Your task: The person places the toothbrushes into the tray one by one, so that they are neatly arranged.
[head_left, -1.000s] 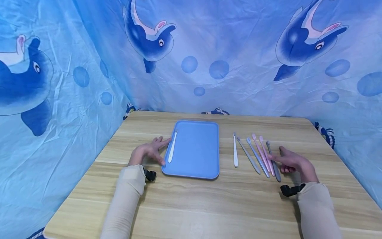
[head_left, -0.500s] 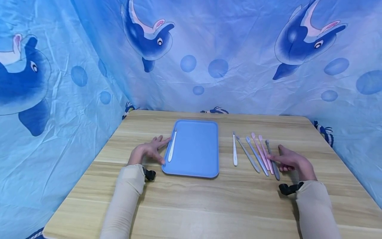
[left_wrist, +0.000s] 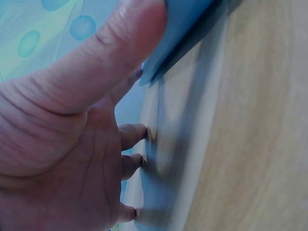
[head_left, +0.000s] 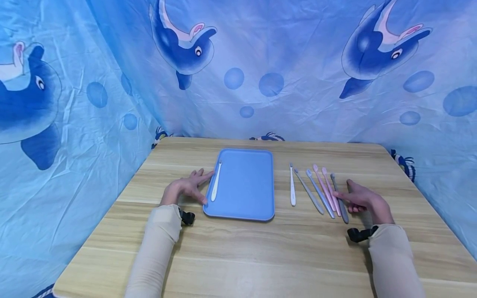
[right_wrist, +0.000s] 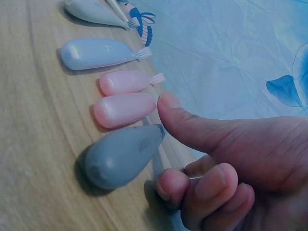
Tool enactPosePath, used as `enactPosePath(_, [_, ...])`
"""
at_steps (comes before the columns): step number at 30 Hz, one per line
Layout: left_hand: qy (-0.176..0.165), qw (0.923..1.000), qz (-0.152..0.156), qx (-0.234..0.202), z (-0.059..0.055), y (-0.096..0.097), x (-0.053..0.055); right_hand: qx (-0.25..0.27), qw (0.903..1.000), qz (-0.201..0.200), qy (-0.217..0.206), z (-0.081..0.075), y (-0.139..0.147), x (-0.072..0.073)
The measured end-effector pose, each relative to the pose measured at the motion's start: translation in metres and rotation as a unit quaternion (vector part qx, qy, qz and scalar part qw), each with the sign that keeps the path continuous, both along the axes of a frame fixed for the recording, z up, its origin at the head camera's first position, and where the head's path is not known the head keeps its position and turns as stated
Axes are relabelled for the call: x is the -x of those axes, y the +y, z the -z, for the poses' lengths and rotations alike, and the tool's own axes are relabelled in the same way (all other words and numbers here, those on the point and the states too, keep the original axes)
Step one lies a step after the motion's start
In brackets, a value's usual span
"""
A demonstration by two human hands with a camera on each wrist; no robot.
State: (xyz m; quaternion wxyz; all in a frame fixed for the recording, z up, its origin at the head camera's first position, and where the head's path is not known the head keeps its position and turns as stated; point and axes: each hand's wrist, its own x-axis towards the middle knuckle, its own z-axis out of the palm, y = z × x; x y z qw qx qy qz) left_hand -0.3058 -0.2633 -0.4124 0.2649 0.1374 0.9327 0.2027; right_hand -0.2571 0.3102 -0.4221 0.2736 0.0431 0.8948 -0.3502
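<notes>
My left hand [head_left: 187, 187] has its fingers spread against the left edge of a blue tray [head_left: 246, 186], with thumb and one finger touching the rim. A white toothbrush [head_left: 216, 182] lies in the tray along that side. My right hand [head_left: 363, 198] is beside the dark grey toothbrush [right_wrist: 122, 156], rightmost in a row on the table. In the right wrist view its thumb reaches across near the neck, while the other fingers curl loosely on the near side, a gap between them. Two pink toothbrushes [right_wrist: 125, 109] lie just beyond.
Left of the pink ones lie a light blue toothbrush [head_left: 321, 194], a grey-blue toothbrush [head_left: 308, 191] and a white toothbrush [head_left: 292, 186]. All rest on a wooden table [head_left: 238, 256]. A blue dolphin-print curtain [head_left: 298, 116] stands behind and at the sides.
The tray, with the white toothbrush in it, has slid very slightly right along with my left hand. My right hand stays beside the dark grey toothbrush.
</notes>
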Motion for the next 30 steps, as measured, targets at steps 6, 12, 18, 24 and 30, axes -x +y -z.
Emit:
enactPosePath(6, [0.0,1.0,0.005,0.001,-0.0005,0.0004,-0.0008,-0.002,1.0,0.006,0.004,0.0002,-0.0007,-0.0005])
enactPosePath(12, [0.0,1.0,0.009,0.0,0.0005,0.0006,-0.0006,0.001,0.9999,0.001,0.012,-0.0002,-0.0021,-0.0017])
enactPosePath(18, [0.004,0.9999,0.014,0.002,0.0005,0.0005,-0.0003,-0.006,0.9999,-0.001,0.014,-0.0012,-0.0029,-0.0022])
enactPosePath(24, [0.004,0.9999,0.013,0.001,0.0007,0.0008,0.0,-0.013,0.9998,0.0,0.017,-0.0018,-0.0037,-0.0016])
enactPosePath(30, [0.002,0.9999,0.01,0.002,0.0006,0.0004,-0.0012,-0.034,0.9993,0.002,0.018,-0.0001,-0.0033,0.0013])
